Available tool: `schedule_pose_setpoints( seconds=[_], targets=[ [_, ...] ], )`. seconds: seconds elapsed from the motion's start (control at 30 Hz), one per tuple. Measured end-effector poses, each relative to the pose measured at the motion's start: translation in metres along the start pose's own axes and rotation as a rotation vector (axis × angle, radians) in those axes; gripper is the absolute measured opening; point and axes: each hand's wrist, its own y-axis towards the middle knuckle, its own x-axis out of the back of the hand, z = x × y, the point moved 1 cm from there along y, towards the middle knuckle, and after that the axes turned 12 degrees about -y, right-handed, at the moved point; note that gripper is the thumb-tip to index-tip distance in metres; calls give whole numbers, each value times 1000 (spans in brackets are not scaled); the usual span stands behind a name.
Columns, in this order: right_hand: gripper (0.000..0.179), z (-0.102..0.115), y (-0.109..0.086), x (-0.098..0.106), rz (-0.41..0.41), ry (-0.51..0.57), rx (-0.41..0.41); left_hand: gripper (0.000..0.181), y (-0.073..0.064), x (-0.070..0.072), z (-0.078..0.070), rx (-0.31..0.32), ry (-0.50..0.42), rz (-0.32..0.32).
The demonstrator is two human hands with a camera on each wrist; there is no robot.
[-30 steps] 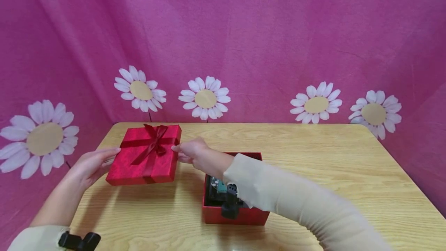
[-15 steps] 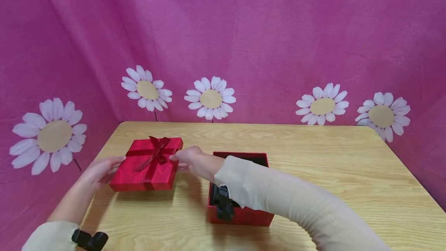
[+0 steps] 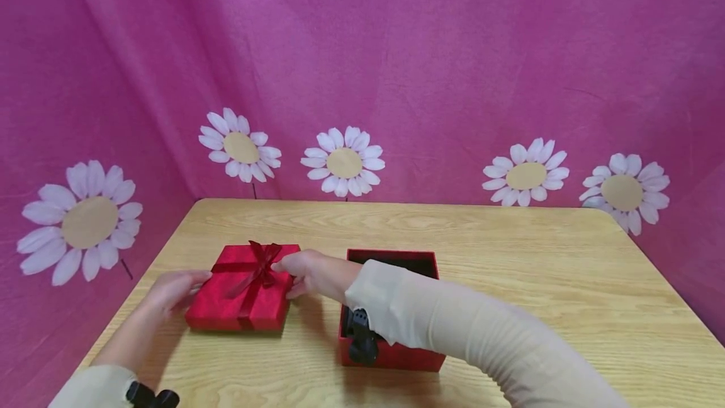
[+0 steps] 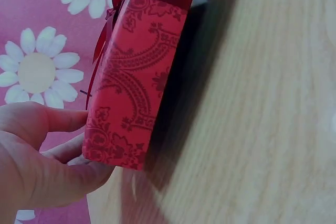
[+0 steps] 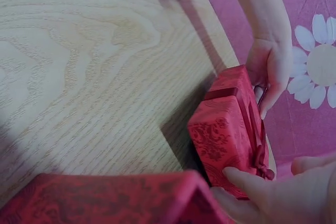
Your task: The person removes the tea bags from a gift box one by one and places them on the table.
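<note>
A red patterned gift box lid [image 3: 226,301] with a dark red ribbon bow lies level at the left of the table, low over the wood. Whether its whole rim touches the table I cannot tell; a dark shadow shows beneath it in the left wrist view. My left hand [image 3: 175,291] grips its left edge, fingertips and thumb at the corner [image 4: 113,145]. On the opposite edge, my right hand [image 3: 311,272] pinches the lid beside the bow. Under my right forearm stands the open red box [image 3: 396,357], its dark inside mostly hidden by the sleeve.
The wooden table [image 3: 510,269] stretches away to the right of the box. Behind it hangs a pink cloth [image 3: 430,80] printed with white daisies. A black wrist camera [image 3: 362,339] hangs over the box's front rim.
Both hands have lowered the lid toward the table and a little toward me. It was higher and more tilted one second ago. The box has stayed in place; the head view has shifted slightly.
</note>
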Motion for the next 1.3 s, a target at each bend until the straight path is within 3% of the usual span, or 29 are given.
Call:
schedule_pose_setpoints(
  seconds=[0.13, 0.27, 0.57, 0.83, 0.97, 1.17, 1.3],
  targets=[
    [40, 0, -14, -2, 51, -55, -2, 47, -3, -3, 2, -38, 98, -36],
    [43, -1, -17, -2, 115, -49, -25, 46, -4, -6, 1, -67, 186, -86],
    [47, -1, -18, 3, 113, 14, -43, 41, -13, -11, -8, -108, 366, -154],
    [53, 6, -36, 22, 122, 66, 12, 40, -22, -20, -31, -232, 570, -206],
    [53, 10, -59, 33, 168, 66, 58, 43, -25, -29, -39, -238, 499, -175],
    [46, 8, -82, 49, 187, 55, 122, 48, -27, -50, -47, -216, 259, -37],
    [41, 3, -91, 62, 177, 25, 138, 49, -29, -65, -51, -201, 177, 33]
  ],
)
